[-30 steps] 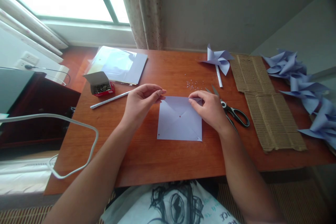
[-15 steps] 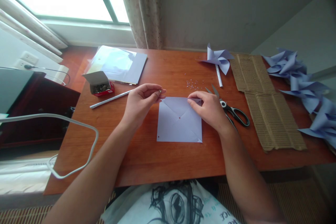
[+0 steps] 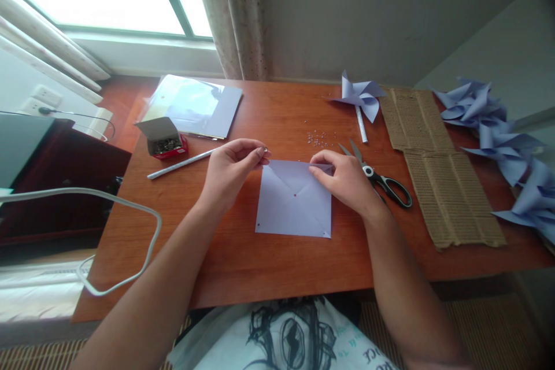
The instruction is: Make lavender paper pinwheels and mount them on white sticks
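Note:
A square lavender paper sheet (image 3: 295,214) lies on the table, with a small hole in its middle, holes near its two front corners and slits running in from the corners. My right hand (image 3: 338,178) pinches its far right corner between thumb and fingers. At the far left corner, my left hand (image 3: 232,170) is closed in a pinch on a small shiny metal thumbtack (image 3: 265,150). Behind the left fingers lies a silvery paper stick (image 3: 180,164), its right end hidden by the hand. Open-bladed scissors (image 3: 384,181) rest just right of my right hand.
On the wooden table (image 3: 225,277) stand an open red box of tacks (image 3: 167,143) and a plastic-wrapped paper stack (image 3: 195,104). Tiny bits (image 3: 319,139) are scattered behind the sheet. Rightward are a finished pinwheel (image 3: 359,98), corrugated cardboard (image 3: 446,185) and several folded pinwheels (image 3: 511,150).
The sheet has turned slightly, its near edge swinging a little left. Both hands keep their pinches with barely any movement.

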A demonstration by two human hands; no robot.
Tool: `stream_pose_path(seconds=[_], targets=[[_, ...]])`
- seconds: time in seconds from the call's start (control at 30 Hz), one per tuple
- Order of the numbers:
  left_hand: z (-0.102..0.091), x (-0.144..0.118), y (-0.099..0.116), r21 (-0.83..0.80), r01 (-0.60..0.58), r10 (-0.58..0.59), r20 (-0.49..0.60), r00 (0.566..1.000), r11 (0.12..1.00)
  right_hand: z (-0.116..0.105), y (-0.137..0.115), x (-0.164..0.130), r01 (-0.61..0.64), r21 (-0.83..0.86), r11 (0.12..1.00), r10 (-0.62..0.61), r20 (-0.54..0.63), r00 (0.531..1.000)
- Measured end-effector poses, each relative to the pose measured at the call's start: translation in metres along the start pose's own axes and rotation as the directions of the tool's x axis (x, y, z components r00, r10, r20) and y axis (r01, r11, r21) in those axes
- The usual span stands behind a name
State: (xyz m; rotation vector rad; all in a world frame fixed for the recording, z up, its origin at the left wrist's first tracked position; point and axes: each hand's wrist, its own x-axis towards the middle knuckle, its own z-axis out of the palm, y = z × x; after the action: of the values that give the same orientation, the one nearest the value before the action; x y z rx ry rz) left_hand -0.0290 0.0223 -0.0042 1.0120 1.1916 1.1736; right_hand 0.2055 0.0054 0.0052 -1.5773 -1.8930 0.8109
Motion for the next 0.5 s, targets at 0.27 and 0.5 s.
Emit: stream_pose_path(seconds=[0.27, 0.5], targets=[[-0.014, 0.008, 0.004, 0.045, -0.066, 0.071, -0.121, 0.990, 0.997, -0.023, 0.006, -0.004, -0.005, 0.285, 0.959, -0.009, 0.049, 0.999], [-0.004, 0.002, 0.003, -0.003, 0.064, -0.064, -0.013, 0.998, 0.998, -0.022, 0.010, -0.005, 0.036, 0.546, 0.837, 0.064, -0.163, 0.985]])
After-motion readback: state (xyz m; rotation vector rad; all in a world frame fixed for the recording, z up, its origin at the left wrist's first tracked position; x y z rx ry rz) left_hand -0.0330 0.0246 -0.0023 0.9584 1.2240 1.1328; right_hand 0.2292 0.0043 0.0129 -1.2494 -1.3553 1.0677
